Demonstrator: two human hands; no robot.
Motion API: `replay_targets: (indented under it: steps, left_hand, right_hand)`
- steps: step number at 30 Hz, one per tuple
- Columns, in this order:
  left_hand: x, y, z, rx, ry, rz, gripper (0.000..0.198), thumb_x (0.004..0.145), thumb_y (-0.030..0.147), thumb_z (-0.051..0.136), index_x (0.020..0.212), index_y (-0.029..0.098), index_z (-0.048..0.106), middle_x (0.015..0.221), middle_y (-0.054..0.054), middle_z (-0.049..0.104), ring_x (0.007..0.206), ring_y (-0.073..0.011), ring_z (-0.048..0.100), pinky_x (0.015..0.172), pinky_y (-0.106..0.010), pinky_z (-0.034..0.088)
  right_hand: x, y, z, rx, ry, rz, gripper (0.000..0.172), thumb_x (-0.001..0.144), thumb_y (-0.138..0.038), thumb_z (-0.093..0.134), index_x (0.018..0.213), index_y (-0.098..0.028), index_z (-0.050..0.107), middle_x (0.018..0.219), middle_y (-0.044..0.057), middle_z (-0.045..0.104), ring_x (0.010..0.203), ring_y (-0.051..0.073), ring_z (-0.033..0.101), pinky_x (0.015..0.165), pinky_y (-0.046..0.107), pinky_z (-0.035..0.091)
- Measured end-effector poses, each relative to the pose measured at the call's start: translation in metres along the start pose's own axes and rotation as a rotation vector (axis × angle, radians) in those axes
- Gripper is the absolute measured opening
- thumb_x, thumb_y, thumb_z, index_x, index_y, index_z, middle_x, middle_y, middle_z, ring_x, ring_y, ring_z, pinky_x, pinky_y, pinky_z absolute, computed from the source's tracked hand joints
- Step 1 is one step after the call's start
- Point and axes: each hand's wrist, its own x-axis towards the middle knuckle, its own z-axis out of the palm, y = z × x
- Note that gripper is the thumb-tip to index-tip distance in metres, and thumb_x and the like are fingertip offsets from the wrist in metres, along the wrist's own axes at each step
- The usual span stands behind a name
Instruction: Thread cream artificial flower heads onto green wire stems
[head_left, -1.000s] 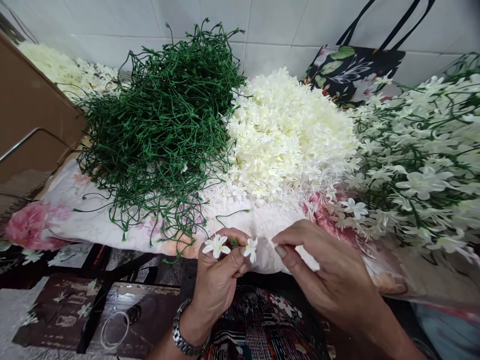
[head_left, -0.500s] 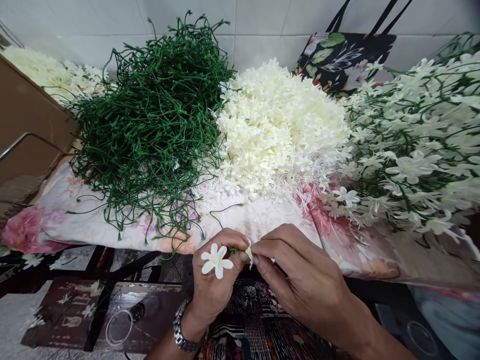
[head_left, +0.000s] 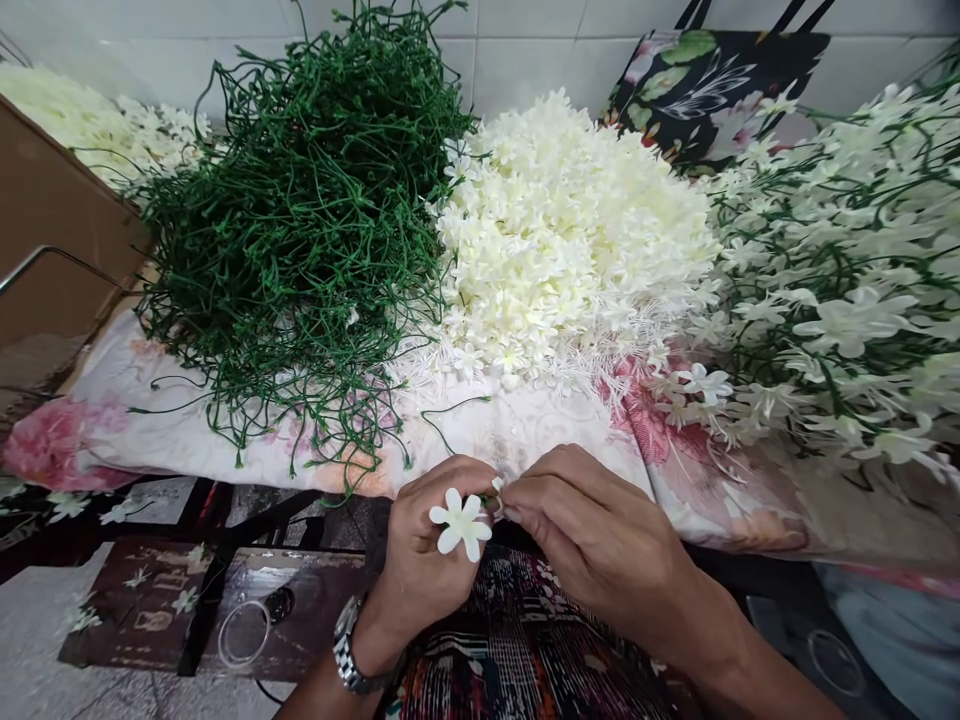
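Note:
My left hand [head_left: 431,545], with a metal watch on its wrist, is closed around a green stem that is mostly hidden. A white artificial flower [head_left: 460,524] with spread petals faces up in front of its fingers. My right hand [head_left: 592,540] meets the left at the fingertips, pinching a small white blossom [head_left: 498,486] that is largely covered by the fingers. Both hands are just off the near edge of the cloth-covered table [head_left: 525,425]. Beyond them lie a heap of green plastic stems [head_left: 300,220] and a pile of loose cream-white flower heads [head_left: 562,240].
Finished-looking white flower sprays [head_left: 847,320] are heaped at the right. Behind stands a black floral bag [head_left: 712,95] against the tiled wall. A cardboard box [head_left: 60,230] is at the left. Below left is a brown wooden surface [head_left: 300,610] with a clear ring on it.
The open flower in my left hand has shifted right, closer to the right fingertips. The small blossom is now more covered by my fingers. The whole view has tilted slightly downward.

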Motion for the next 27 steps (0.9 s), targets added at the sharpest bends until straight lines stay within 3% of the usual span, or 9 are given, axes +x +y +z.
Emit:
replay_targets:
  steps: [7, 21, 27]
  left_hand:
    - [-0.001, 0.001, 0.003, -0.232, 0.052, -0.177, 0.010, 0.077, 0.016, 0.059, 0.071, 0.016, 0.067, 0.065, -0.004, 0.061, 0.060, -0.0152, 0.053, 0.056, -0.026, 0.042]
    - [-0.005, 0.007, 0.006, -0.047, 0.025, -0.004, 0.021, 0.074, 0.003, 0.051, 0.076, 0.017, 0.067, 0.066, -0.003, 0.063, 0.065, -0.0160, 0.059, 0.060, -0.026, 0.046]
    - [-0.005, 0.005, 0.008, -0.009, 0.041, -0.021, 0.022, 0.072, 0.001, 0.049, 0.072, 0.016, 0.065, 0.065, -0.003, 0.062, 0.062, -0.0156, 0.057, 0.057, -0.025, 0.045]
  right_hand:
    - [-0.001, -0.002, -0.002, 0.066, 0.048, 0.046, 0.010, 0.085, -0.010, 0.051, 0.089, -0.016, 0.057, 0.073, 0.002, 0.059, 0.071, 0.012, 0.054, 0.062, 0.024, 0.047]
    - [-0.008, -0.001, 0.009, -0.055, 0.106, -0.005, 0.012, 0.085, -0.006, 0.045, 0.083, -0.015, 0.052, 0.070, 0.003, 0.052, 0.067, 0.013, 0.049, 0.058, 0.025, 0.043]
    - [-0.009, 0.001, 0.012, -0.117, 0.070, -0.037, 0.014, 0.085, -0.004, 0.045, 0.081, -0.015, 0.052, 0.069, 0.003, 0.053, 0.067, 0.014, 0.047, 0.060, 0.027, 0.043]
